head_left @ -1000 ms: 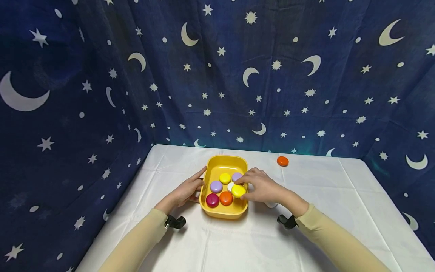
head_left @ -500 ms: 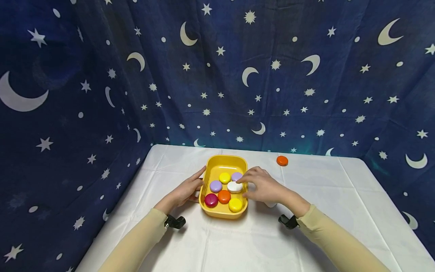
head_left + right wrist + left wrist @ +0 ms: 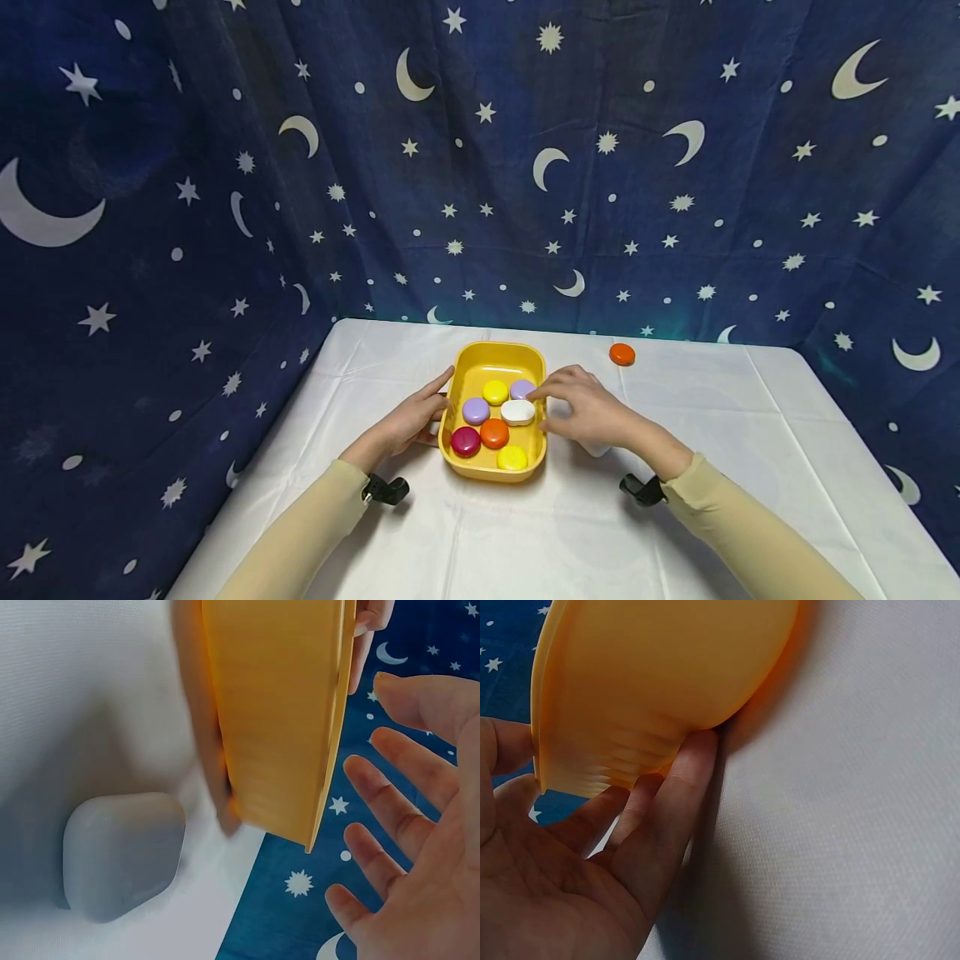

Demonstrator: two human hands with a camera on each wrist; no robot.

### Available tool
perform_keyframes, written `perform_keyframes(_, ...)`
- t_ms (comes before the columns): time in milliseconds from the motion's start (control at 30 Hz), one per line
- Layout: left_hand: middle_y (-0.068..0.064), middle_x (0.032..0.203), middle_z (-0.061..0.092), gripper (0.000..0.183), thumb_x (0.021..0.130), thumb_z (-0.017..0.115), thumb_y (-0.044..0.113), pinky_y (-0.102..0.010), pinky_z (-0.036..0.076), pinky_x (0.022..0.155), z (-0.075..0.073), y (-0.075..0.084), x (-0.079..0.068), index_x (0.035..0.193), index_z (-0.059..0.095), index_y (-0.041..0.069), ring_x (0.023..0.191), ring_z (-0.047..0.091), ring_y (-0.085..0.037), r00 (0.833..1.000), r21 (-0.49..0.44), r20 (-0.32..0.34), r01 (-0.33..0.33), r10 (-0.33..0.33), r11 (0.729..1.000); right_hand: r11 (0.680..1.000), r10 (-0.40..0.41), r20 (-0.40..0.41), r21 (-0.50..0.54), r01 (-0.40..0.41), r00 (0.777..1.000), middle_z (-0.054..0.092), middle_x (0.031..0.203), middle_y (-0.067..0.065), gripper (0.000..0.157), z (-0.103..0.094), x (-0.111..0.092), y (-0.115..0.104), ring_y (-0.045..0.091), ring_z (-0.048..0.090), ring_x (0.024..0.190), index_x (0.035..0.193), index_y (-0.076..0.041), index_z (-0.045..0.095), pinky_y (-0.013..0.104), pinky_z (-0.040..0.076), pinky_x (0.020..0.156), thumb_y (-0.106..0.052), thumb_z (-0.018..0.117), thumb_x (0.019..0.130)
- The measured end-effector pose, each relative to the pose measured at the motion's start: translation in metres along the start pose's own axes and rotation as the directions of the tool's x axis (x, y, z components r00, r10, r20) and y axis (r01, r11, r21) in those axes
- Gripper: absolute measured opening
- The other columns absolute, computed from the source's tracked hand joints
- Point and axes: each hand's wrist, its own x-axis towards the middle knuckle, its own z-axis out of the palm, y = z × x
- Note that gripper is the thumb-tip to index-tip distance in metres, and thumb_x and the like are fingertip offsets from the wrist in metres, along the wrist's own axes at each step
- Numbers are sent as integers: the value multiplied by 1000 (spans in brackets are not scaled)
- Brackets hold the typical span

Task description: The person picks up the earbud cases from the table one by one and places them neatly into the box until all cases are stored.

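Observation:
A yellow tray (image 3: 501, 348) stands on the table with rounded, glossy pebble-like pieces inside. Among them are a maroon piece (image 3: 466, 442), an orange piece (image 3: 494, 433), a front yellow piece (image 3: 512, 457), a back yellow piece (image 3: 495, 392), a left lilac piece (image 3: 476, 410), a right lilac piece (image 3: 522, 389) and an oblong white piece (image 3: 517, 412). My left hand (image 3: 409, 427) rests its spread fingers against the tray's outer left wall. At the right rim, my right hand (image 3: 588, 412) has its fingers apart and holds nothing.
Another orange piece (image 3: 622, 354) lies toward the back right of the table. A pale rounded block (image 3: 124, 855) sits on the white cloth (image 3: 720, 467) beside the right hand. A dark blue star-patterned curtain (image 3: 480, 167) hangs behind and along the left.
My right hand has let go of a yellow piece, now at the tray's front right, and drawn slightly rightward. The white piece is uncovered. The left hand stays at the wall.

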Motion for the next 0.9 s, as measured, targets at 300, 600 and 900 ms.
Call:
perform_keyframes(300, -19, 150, 51, 67, 102, 50, 26, -47, 62, 79, 0, -1, 2, 162, 25, 43, 112, 68, -29, 1000, 1, 5, 0, 0, 1000, 999, 38, -88, 13, -37, 995, 62, 130, -4, 44, -8, -13, 8, 26, 40, 133, 132, -30, 70, 61, 36, 109, -34, 77, 88)
perform_keyframes(600, -19, 150, 51, 67, 102, 50, 26, -47, 62, 78, -1, -2, 3, 162, 26, 44, 112, 68, -29, 1000, 0, -3, 2, -2, 1000, 997, 75, -144, -11, -77, 987, 63, 131, 0, 48, -11, -30, 24, 31, 40, 135, 135, -27, 68, 64, 28, 112, -36, 78, 88)
perform_keyframes(900, -19, 151, 51, 67, 102, 50, 26, -47, 62, 78, 0, 0, 1, 162, 26, 43, 113, 68, -29, 1000, 2, -11, 6, -6, 1000, 996, 72, -180, -35, -80, 981, 63, 132, 3, 50, -9, -46, 37, 33, 40, 134, 137, -22, 67, 61, 30, 109, -34, 76, 90)
